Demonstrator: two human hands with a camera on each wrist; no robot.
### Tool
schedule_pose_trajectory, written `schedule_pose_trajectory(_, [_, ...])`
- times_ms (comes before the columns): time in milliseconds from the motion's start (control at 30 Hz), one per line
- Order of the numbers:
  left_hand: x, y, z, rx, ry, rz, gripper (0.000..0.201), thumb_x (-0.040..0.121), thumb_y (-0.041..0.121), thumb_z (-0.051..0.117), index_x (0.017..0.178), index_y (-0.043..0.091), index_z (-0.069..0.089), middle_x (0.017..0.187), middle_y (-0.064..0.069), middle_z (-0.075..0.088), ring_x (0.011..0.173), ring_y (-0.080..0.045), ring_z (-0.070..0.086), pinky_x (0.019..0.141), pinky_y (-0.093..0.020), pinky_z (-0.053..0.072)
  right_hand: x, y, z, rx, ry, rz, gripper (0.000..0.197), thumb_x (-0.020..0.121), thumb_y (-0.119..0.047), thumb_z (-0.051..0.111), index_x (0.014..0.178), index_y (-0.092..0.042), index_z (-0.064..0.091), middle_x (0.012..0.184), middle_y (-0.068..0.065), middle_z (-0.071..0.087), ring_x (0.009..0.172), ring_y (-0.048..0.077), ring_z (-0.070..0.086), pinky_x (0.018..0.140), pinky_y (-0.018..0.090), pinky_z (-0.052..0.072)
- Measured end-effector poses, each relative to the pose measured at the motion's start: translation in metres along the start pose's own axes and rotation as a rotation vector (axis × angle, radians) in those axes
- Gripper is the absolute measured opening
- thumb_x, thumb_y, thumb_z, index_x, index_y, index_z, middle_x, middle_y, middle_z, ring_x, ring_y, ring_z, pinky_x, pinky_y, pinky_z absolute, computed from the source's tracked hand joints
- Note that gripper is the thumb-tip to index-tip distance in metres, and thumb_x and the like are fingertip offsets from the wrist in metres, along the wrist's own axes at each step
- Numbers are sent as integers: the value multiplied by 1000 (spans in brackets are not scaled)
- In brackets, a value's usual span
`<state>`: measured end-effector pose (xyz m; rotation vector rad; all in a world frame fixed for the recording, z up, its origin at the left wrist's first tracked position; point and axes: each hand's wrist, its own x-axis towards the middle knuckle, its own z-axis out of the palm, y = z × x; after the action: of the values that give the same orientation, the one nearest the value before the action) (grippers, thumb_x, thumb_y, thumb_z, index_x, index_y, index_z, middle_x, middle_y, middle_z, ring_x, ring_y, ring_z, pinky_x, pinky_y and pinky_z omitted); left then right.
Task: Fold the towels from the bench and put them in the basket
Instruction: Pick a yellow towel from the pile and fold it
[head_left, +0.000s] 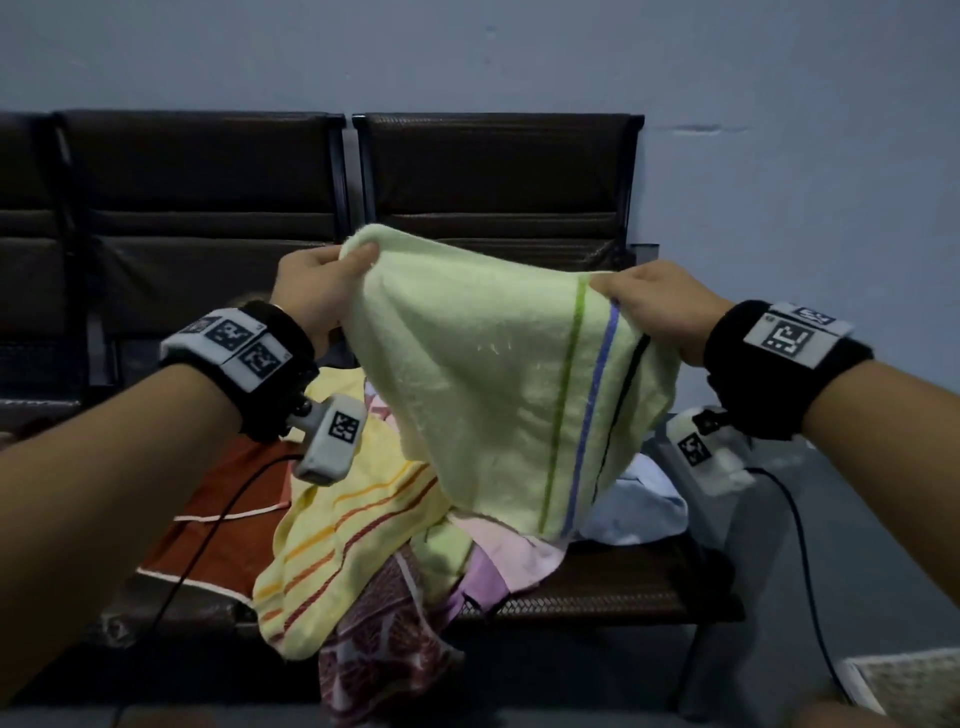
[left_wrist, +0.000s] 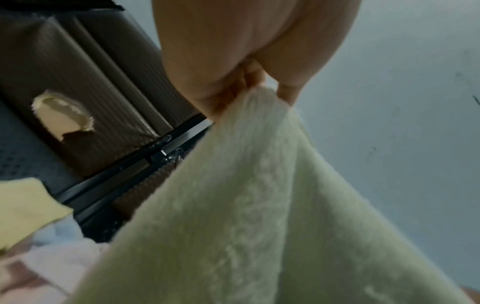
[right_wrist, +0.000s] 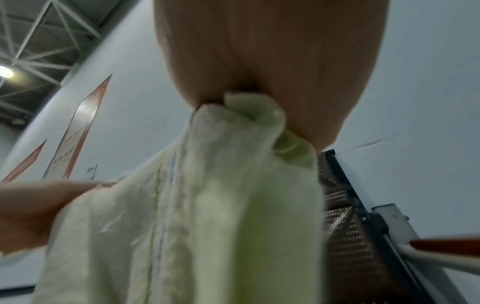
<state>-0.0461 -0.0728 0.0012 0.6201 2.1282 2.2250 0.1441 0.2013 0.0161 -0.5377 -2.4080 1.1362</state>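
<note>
Head view shows my left hand (head_left: 311, 283) and right hand (head_left: 657, 306) each pinching a top corner of the pale green striped towel (head_left: 498, 384), fingers curled tight on the cloth, holding it spread in the air above the bench (head_left: 597, 597). Below it, a heap of other towels (head_left: 353, 530) lies on the seat, a yellow striped one on top.

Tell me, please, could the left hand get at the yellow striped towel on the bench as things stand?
Probably not yet: the left hand pinches the green towel held with the right hand. The yellow towel lies uncovered below it.
</note>
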Motion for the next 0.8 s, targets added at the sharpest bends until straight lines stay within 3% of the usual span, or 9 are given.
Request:
schedule_pose_trajectory(100, [4,2,14,124,185,59,29,87,41,70,67,20,72,65,5,69,57,-10,64,52,-26,49,4,-4,5,152,-15,87,42,94,-39,63,81,-1,72,82,9,75,72,27,70,73,38,59])
schedule_pose_trajectory(200, [-1,11,36,45,235,41,38,86,43,67,60,16,64,70,-8,60,66,-22,58,62,-45,51,5,-16,15,386,5,176,29,99,-27,59,104,1,68,99,17,72,71,26,70,71,36,58])
schedule_pose_trajectory(300, [-25,19,68,-121,58,44,30,92,34,67,70,14,71,77,-12,64,69,-23,60,60,-38,53,5,-30,28,526,-12,197,19,101,-22,56,98,-6,65,86,10,70,61,19,67,59,29,55])
schedule_pose_trajectory(400, [-64,18,97,-84,-216,96,27,97,27,65,79,10,74,74,-12,61,62,-19,53,53,-28,42,0,-41,38,549,-77,179,24,100,-26,54,105,-6,66,93,13,70,72,23,68,65,32,56])
schedule_pose_trajectory(500, [-87,13,102,36,-444,103,17,96,16,64,94,4,77,78,-10,69,65,-15,60,64,-30,51,-8,-45,41,511,-176,169,40,91,-37,67,110,-2,67,99,16,73,85,29,72,71,36,58])
schedule_pose_trajectory(567, [-91,11,97,29,-492,49,21,96,16,62,96,2,77,84,-12,74,70,-16,65,70,-27,54,-14,-41,41,389,-198,112,26,87,-14,68,103,7,68,94,19,69,84,30,68,73,38,56])
schedule_pose_trajectory(700, [-75,12,86,8,-244,37,13,92,2,55,101,3,64,90,-10,70,77,-20,64,72,-31,51,-22,-35,36,400,-289,58,35,89,9,49,117,1,69,105,21,70,92,31,68,81,40,58])
schedule_pose_trajectory(733, [-70,13,83,10,-283,17,25,88,-3,54,112,3,60,98,-13,68,87,-23,64,80,-35,51,-22,-36,33,445,-340,55,41,90,10,46,120,-5,69,111,18,71,98,31,70,84,40,58])
schedule_pose_trajectory(800, [-64,14,77,-22,-555,-54,49,83,-3,52,132,3,54,121,-23,64,107,-32,63,95,-43,49,-21,-38,27,522,-426,57,49,91,10,40,124,-13,68,116,13,73,103,28,71,81,38,61])
